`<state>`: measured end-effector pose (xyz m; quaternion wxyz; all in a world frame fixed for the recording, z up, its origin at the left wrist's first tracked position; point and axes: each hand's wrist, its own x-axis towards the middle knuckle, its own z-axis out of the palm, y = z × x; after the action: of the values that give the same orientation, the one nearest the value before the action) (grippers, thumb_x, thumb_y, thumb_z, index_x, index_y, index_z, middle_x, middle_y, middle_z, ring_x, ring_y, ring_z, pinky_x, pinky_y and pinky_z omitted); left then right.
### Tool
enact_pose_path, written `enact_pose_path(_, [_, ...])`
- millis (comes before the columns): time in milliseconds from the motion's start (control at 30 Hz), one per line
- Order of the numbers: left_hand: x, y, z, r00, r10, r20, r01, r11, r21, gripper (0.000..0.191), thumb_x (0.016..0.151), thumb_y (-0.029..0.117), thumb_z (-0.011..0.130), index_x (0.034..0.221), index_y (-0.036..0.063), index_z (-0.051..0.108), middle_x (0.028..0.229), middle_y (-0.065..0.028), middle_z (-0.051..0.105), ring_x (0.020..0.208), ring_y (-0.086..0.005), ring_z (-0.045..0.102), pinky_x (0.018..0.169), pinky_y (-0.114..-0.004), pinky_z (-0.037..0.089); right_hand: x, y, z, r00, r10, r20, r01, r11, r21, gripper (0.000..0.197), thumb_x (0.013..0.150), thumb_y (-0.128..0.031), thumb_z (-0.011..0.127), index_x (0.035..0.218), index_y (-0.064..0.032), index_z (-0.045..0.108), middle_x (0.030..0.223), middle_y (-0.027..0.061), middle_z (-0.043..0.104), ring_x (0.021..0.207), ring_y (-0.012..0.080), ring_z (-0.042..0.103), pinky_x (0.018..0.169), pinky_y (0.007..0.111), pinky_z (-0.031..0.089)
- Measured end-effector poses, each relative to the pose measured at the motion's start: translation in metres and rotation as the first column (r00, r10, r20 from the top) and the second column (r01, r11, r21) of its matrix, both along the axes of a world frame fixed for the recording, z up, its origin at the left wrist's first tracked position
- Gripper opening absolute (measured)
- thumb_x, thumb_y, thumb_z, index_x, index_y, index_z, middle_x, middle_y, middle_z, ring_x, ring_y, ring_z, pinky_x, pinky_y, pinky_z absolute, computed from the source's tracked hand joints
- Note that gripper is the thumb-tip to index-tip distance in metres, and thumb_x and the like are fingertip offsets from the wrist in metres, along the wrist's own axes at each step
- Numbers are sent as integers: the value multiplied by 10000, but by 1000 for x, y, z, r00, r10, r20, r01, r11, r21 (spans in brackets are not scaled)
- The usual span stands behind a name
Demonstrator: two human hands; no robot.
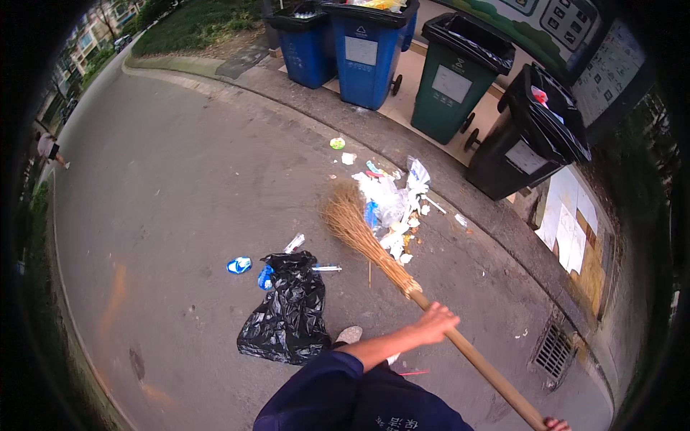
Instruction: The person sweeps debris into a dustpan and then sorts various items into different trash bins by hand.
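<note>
My left hand (pixel 437 323) grips the wooden handle of a twig broom (pixel 372 249) about midway along. At the lower right edge my right hand (pixel 556 424), mostly cut off, holds the handle's upper end. The broom's twigs touch the asphalt beside a heap of litter (pixel 391 199), with plastic bags, crumpled tissues and food scraps. A black plastic bag (pixel 291 318) lies on the ground near my foot. Around its mouth are a blue-and-white wrapper (pixel 239 264), another blue item (pixel 266 277) and two slim clear pieces.
Blue bins (pixel 361 59), a green bin (pixel 458 81) and a black bin (pixel 528 134) stand beyond the kerb. A drain grate (pixel 553 350) is at the lower right. Flat boards (pixel 566 231) lie by the black bin. A person (pixel 47 146) is at the far left.
</note>
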<state>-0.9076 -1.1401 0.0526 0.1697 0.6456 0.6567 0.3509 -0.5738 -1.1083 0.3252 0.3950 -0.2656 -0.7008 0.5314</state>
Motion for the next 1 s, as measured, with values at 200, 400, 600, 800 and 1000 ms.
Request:
enact_pose_path(200, [-29, 17, 20, 996, 79, -38, -78, 997, 17, 235, 551, 39, 560, 752, 99, 454, 733, -47, 515, 803, -234, 488, 697, -368, 313, 7, 72, -30, 978, 99, -184, -119, 987, -104, 300, 639, -211, 698, 691, -96, 426, 682, 53, 426, 743, 231, 438, 762, 419, 381])
enact_pose_path(400, [-178, -1, -29, 916, 369, -158, -384, 920, -75, 222, 538, 52, 580, 744, 97, 513, 798, -82, 546, 839, -277, 507, 743, -380, 396, -171, 85, -89, 916, 239, -323, -317, 923, -216, 251, 543, -122, 707, 683, -59, 508, 706, 82, 522, 806, 274, 537, 791, 459, 399])
enact_pose_path(600, [-302, -13, -51, 862, 457, -220, -490, 863, -125, 192, 588, 67, 586, 765, 109, 523, 800, -64, 548, 852, -267, 509, 794, -365, 376, -309, 92, -102, 867, 466, -177, -492, 856, -158, 222, 575, -23, 693, 700, -29, 510, 761, 99, 546, 892, 281, 535, 811, 454, 403])
enact_pose_path(800, [-345, 26, -80, 919, 346, -189, -386, 887, -253, 141, 607, 72, 561, 734, 132, 546, 802, -40, 553, 875, -242, 504, 790, -354, 373, -353, 91, -104, 931, 361, 44, -349, 921, -169, 217, 581, -40, 688, 721, -23, 523, 818, 113, 562, 924, 284, 532, 821, 431, 412])
enact_pose_path(1000, [-275, 84, -73, 992, -14, -126, -35, 925, -378, 70, 626, 120, 563, 688, 135, 592, 767, -21, 577, 866, -215, 524, 770, -348, 377, -300, 63, -58, 986, 46, 158, -29, 994, -109, 210, 690, -141, 663, 762, -57, 485, 829, 127, 525, 919, 305, 499, 824, 467, 401])
